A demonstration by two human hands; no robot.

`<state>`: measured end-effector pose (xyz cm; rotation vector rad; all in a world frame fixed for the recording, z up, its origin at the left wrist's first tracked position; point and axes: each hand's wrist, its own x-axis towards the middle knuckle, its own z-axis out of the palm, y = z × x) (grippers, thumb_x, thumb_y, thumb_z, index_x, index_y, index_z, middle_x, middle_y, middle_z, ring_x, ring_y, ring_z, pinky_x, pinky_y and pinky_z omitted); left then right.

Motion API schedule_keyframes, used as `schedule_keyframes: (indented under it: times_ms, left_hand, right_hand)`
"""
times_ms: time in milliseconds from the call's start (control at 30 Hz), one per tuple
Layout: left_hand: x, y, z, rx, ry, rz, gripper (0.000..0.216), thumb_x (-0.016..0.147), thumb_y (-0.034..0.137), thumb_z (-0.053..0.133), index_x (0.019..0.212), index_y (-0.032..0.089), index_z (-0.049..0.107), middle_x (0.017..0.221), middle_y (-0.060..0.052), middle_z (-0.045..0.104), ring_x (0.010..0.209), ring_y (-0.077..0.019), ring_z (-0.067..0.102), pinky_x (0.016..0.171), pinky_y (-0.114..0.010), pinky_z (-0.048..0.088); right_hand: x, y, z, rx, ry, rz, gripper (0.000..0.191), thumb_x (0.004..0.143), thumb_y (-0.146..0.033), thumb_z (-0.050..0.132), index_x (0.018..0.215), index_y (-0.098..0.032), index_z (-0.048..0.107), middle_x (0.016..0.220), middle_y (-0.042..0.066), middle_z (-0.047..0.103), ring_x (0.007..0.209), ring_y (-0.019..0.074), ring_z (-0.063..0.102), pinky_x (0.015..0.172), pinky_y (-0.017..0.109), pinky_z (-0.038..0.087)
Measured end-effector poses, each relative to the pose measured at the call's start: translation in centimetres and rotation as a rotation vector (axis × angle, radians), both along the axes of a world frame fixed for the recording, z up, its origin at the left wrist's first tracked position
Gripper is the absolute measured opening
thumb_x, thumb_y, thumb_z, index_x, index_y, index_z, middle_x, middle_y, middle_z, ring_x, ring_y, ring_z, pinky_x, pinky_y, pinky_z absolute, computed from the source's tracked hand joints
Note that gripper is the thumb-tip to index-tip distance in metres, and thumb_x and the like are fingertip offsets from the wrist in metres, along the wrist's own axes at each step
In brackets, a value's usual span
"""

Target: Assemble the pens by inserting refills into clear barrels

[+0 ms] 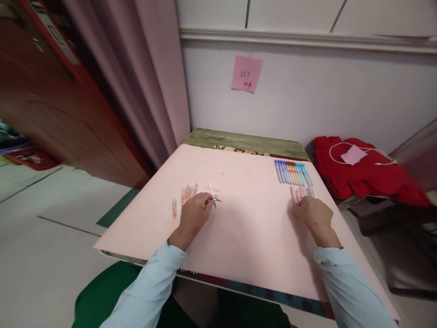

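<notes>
At the left middle of the pink-covered table, my left hand [197, 212] is closed, its fingertips at a thin white pen refill [211, 190]. Dark refill tips [217, 200] show beside those fingers. Clear pen barrels with orange marks [186, 193] lie just behind this hand, and a single clear barrel [174, 208] lies to its left. On the right, my right hand [314, 215] is bent down with its fingers together at the near end of a pink pen barrel [292, 193]. More pinkish barrels [302, 192] lie partly hidden behind its knuckles.
A row of blue, brown and light-blue pens [292, 172] lies at the table's far right. Beyond the right edge is a red cloth [375, 177] with a white cable. A wall carries a pink note [246, 74]. A curtain [150, 68] and brown door [68, 114] stand left.
</notes>
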<state>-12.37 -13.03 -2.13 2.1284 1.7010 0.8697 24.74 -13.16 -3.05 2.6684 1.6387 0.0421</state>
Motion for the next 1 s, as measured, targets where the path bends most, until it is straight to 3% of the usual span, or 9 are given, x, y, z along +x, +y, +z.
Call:
schedule_keyframes:
  times_ms: [100,167,233,300,433,567,733,867,1000]
  left_hand:
    - [2.8,-0.3,-0.2,-0.017,-0.135,-0.037,0.014,0.087,0.026,0.058,0.08,0.023,0.069,0.083,-0.006,0.071,0.078,-0.0214,0.063,0.073,-0.032,0.041]
    - [5.4,0.4,-0.2,-0.039,-0.298,-0.102,0.014,0.085,0.025,0.061,0.073,0.022,0.067,0.074,-0.005,0.068,0.069,-0.0195,0.059,0.069,-0.032,0.04]
    - [8.2,1.8,-0.5,-0.119,-0.583,-0.124,0.012,0.083,0.027,0.063,0.073,0.021,0.067,0.072,-0.005,0.067,0.068,-0.0182,0.058,0.067,-0.031,0.042]
    - [10.7,3.6,-1.2,-0.236,-0.948,-0.088,0.015,0.081,0.033,0.069,0.087,0.019,0.069,0.081,-0.007,0.069,0.072,-0.0178,0.061,0.067,-0.029,0.045]
    - [12.8,6.3,-3.2,-0.362,-1.416,-0.063,0.036,0.079,0.043,0.073,0.102,0.016,0.065,0.099,-0.012,0.071,0.079,-0.0165,0.065,0.07,-0.028,0.049]
    - [11.7,6.8,-4.2,-0.447,-1.521,-0.141,0.037,0.079,0.04,0.075,0.105,0.015,0.066,0.101,-0.013,0.073,0.079,-0.0161,0.067,0.071,-0.028,0.052]
    - [10.1,6.6,-3.2,-0.599,-1.546,-0.216,0.034,0.08,0.036,0.075,0.104,0.016,0.064,0.102,-0.011,0.073,0.051,-0.0105,0.057,0.047,-0.027,0.048]
    - [9.4,6.6,-2.7,-0.615,-1.582,-0.193,0.024,0.08,0.031,0.075,0.095,0.016,0.065,0.094,-0.008,0.073,0.056,-0.0091,0.058,0.054,-0.024,0.052]
    - [9.5,6.4,-2.5,-0.628,-1.6,-0.192,0.024,0.084,0.032,0.073,0.1,0.015,0.069,0.092,-0.008,0.074,0.066,-0.0097,0.062,0.069,-0.025,0.055]
  right_hand:
    - [-1.2,0.0,0.9,0.084,0.076,-0.014,0.031,0.084,-0.039,0.055,0.088,-0.015,0.074,0.086,0.021,0.073,0.089,0.0352,0.071,0.074,0.044,0.05]
    - [-3.3,0.4,1.1,0.201,0.308,0.032,0.027,0.081,-0.041,0.057,0.083,-0.018,0.071,0.08,0.017,0.073,0.085,0.0324,0.071,0.074,0.041,0.05]
    - [-6.4,1.3,0.6,0.31,0.781,0.142,0.026,0.081,-0.044,0.058,0.083,-0.019,0.065,0.075,0.011,0.073,0.075,0.0257,0.071,0.069,0.036,0.051]
    - [-9.8,2.5,-0.6,0.379,1.332,0.161,0.034,0.078,-0.052,0.062,0.085,-0.019,0.06,0.072,0.008,0.071,0.063,0.0204,0.067,0.061,0.032,0.05]
    - [-14.5,4.4,-3.2,0.437,1.874,0.18,0.043,0.069,-0.056,0.076,0.079,-0.018,0.057,0.066,0.002,0.066,0.052,0.0107,0.055,0.052,0.024,0.044]
    - [-14.8,4.9,-4.3,0.357,1.991,0.194,0.039,0.073,-0.052,0.077,0.082,-0.018,0.06,0.067,-0.001,0.063,0.05,0.0077,0.051,0.049,0.021,0.041]
    - [-14.4,4.7,-3.5,0.142,2.125,0.195,0.038,0.078,-0.053,0.074,0.087,-0.018,0.064,0.066,-0.003,0.059,0.048,0.007,0.045,0.043,0.018,0.035]
    - [-14.8,4.7,-2.8,-0.071,2.23,0.2,0.042,0.083,-0.057,0.067,0.089,-0.016,0.068,0.059,-0.004,0.052,0.043,0.0058,0.038,0.038,0.018,0.026]
    - [-14.7,4.9,-2.6,-0.121,2.265,0.202,0.039,0.081,-0.055,0.067,0.084,-0.016,0.068,0.052,-0.006,0.046,0.039,0.0058,0.033,0.036,0.018,0.022]
